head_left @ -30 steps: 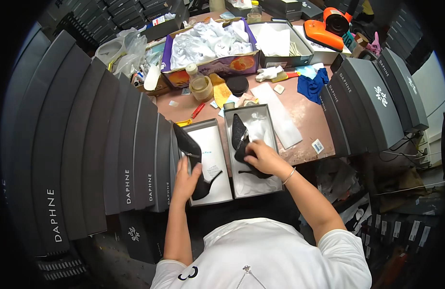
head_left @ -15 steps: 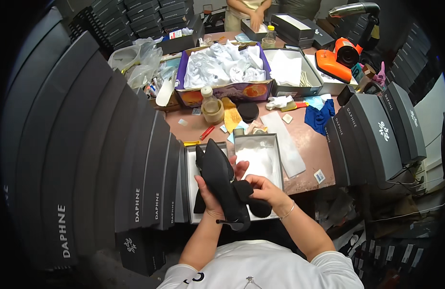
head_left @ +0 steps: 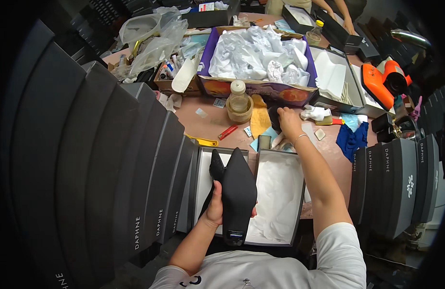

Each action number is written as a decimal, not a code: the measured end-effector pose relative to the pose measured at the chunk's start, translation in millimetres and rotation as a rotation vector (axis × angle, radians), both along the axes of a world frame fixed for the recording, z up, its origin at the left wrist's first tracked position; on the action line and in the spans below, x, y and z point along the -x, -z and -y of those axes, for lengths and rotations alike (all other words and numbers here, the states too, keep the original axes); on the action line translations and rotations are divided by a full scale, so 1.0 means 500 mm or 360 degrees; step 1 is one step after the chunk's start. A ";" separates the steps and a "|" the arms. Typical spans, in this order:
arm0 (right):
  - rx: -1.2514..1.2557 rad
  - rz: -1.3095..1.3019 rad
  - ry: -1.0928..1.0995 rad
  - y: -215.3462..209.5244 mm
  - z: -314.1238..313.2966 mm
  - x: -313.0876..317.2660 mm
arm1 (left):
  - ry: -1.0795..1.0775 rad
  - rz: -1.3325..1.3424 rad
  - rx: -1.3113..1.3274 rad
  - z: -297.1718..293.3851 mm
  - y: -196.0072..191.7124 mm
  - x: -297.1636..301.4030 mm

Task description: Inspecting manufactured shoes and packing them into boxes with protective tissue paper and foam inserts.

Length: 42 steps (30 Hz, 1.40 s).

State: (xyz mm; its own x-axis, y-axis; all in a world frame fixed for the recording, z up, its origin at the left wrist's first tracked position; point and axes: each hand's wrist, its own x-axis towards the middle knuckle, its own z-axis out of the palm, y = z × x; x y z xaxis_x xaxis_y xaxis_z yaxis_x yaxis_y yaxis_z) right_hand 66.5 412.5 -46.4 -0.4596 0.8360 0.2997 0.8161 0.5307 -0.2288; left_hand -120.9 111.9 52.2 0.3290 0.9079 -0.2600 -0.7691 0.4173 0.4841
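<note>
My left hand is closed around a black pointed-toe shoe, its toe pointing away from me. Beside it shows a second black pointed shoe, partly hidden; whether it is held too, I cannot tell. Both are above an opened grey shoe box with white paper inside. Reaching forward over the table, my right hand has its fingers closed on a dark object, mostly covered by the hand. A yellow cloth lies next to it.
Stacked shoe boxes rise at the left and right. Behind stand a purple carton of white crumpled paper, a bottle in a bowl and an orange tool. A blue cloth lies at right. Another person's hands work at the back.
My right hand has left the shoe and reached forward to the dark object on the table. The shoe in my left hand has turned more upright. The view has shifted.
</note>
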 end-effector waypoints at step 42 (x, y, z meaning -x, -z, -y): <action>0.0050 -0.1038 -0.0549 -0.313 0.683 0.060 | -0.0485 -0.0539 0.0212 0.173 -0.052 -0.048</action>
